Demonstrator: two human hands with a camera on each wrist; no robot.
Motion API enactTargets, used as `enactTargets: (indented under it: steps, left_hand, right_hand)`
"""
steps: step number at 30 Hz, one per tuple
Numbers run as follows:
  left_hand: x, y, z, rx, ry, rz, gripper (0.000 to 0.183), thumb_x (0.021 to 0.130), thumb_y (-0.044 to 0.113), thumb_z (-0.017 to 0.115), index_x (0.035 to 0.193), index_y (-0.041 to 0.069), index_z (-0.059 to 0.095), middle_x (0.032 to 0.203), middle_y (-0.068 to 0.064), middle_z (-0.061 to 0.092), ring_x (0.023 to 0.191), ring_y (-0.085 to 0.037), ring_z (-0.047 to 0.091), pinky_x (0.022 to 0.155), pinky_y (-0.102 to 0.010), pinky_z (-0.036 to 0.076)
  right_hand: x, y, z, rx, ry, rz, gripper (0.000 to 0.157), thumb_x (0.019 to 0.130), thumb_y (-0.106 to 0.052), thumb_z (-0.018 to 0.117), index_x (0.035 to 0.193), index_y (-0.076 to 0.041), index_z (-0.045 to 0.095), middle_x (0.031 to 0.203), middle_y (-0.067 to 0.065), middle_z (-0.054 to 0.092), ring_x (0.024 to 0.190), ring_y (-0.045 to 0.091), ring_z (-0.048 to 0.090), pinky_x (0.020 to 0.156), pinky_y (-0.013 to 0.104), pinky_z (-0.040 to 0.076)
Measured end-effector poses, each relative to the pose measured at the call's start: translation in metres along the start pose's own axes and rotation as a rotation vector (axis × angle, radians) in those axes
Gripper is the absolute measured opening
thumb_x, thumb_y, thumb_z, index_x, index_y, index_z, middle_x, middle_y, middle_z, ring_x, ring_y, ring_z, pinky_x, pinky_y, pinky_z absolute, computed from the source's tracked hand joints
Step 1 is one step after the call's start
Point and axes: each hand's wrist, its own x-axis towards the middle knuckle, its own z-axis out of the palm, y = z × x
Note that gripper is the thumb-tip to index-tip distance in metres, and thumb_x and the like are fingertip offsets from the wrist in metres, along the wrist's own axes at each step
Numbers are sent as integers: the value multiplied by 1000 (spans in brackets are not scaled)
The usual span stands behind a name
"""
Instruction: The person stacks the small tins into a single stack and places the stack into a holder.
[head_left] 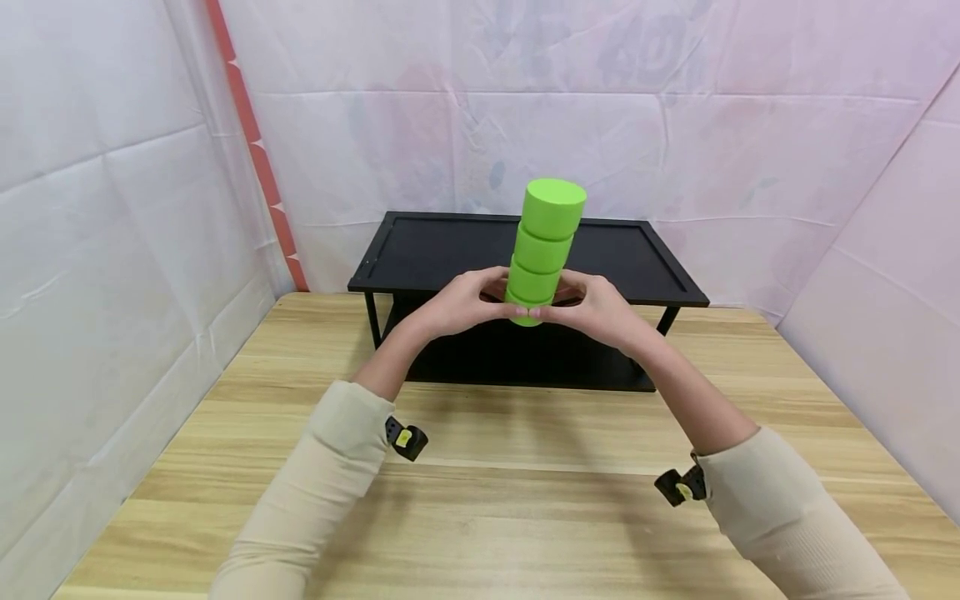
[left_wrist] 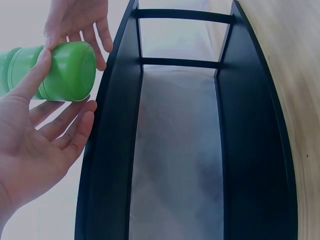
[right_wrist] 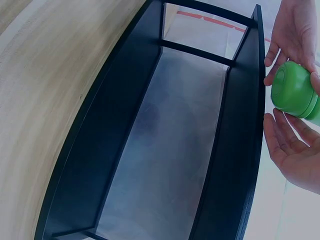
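Observation:
A tall green stack of round, cup-like pieces is held up above the black rack's top, tilted with its flat upper end to the right. My left hand grips its lower end from the left, and my right hand grips it from the right. Both thumbs meet on the near side; the fingers behind are partly hidden in the head view. In the left wrist view the stack's rounded bottom shows between the hands. The right wrist view shows the fingers spread around that same green end.
A two-tier black rack stands at the back of the wooden table. White sheeting hangs behind and on both sides, with a red strip at the left corner. A small black device sits at each cuff.

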Motion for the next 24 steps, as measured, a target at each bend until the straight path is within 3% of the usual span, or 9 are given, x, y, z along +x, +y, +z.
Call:
enactTargets:
  steps: [24]
  left_hand:
    - [25,6,-15,36,6,12,55,88,32,64,135,11,44,118,-2,56,108,-12,51,89,-30,43]
  right_hand:
    - [16,-6,-18,-2,10,60,53,81,-35,70,125,-10,55,110,9,60,104,22,53,88,46,43]
